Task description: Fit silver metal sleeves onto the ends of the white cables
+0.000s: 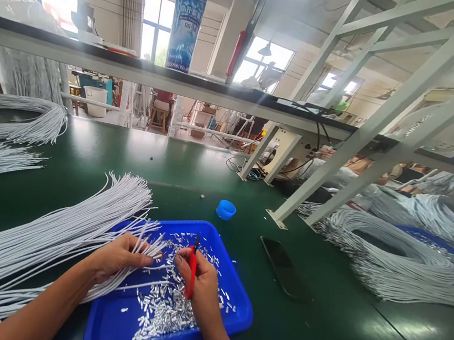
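White cables are lying across the green worktop at 9 o'clock; the left hand is pinching their ends over the blue tray, while the right hand is gripping red cutters at 6 o'clock.

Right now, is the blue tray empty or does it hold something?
Not empty: the blue tray holds a heap of small white cut pieces, spread under the right hand.
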The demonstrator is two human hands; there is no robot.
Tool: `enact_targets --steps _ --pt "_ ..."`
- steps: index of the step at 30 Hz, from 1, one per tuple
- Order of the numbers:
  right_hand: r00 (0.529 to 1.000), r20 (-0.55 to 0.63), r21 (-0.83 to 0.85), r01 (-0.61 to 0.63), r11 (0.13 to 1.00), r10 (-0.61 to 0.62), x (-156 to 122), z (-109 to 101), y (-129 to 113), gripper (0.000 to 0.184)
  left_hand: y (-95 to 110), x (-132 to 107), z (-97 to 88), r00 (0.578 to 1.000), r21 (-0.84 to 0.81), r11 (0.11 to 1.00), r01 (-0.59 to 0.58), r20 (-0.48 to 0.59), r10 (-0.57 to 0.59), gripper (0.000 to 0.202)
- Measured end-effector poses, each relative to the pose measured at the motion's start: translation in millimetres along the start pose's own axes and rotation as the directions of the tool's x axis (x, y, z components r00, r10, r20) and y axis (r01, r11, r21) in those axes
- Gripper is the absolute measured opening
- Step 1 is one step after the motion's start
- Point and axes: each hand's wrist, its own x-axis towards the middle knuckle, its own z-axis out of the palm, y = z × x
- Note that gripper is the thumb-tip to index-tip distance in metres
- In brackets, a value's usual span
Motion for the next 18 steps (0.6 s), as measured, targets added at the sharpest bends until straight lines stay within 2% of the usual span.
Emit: enact_targets --steps 4,7,10,12,14,16,18 --pt "0.999 0.013 0.005 0.049 0.999 -0.049 -4.6 4.9 -4.6 0.022 -2.4 3.5 -0.8 0.990 0.048 0.998 -0.034 -0.136 0.040 0.029" --pt "0.988 -0.008 -0.093 0.154 0.984 -0.156 -6.8 6.6 -6.1 0.019 -6.6 6.9 -0.6 0.967 0.093 0.994 -0.065 -0.241 0.086 0.029" --pt "0.970 0.051 -0.281 0.241 0.929 -0.236 -6.4 8.1 -4.0 0.019 -7.6 6.8 0.5 0.962 0.090 0.987 -0.137 -0.227 0.154 0.022" --pt "0.974 0.108 -0.419 0.225 0.880 -0.197 -5.0 8.8 0.5 0.018 -6.8 5.6 0.8 0.970 0.061 0.983 -0.173 -0.162 0.181 0.020" --pt "0.986 0.147 -0.535 0.148 0.832 -0.081 -3.5 8.9 5.9 0.024 -5.7 4.9 0.3 0.976 0.028 0.984 -0.178 -0.125 0.180 0.019" --pt "0.988 0.153 -0.590 0.081 0.803 0.013 -2.8 8.0 9.3 0.033 -5.0 4.8 -0.6 0.975 0.020 0.984 -0.177 -0.135 0.178 0.018" --pt "0.989 0.148 -0.582 0.079 0.809 0.010 -2.8 6.2 9.0 0.035 -4.6 5.2 -1.2 0.971 0.033 0.984 -0.173 -0.159 0.176 0.019"
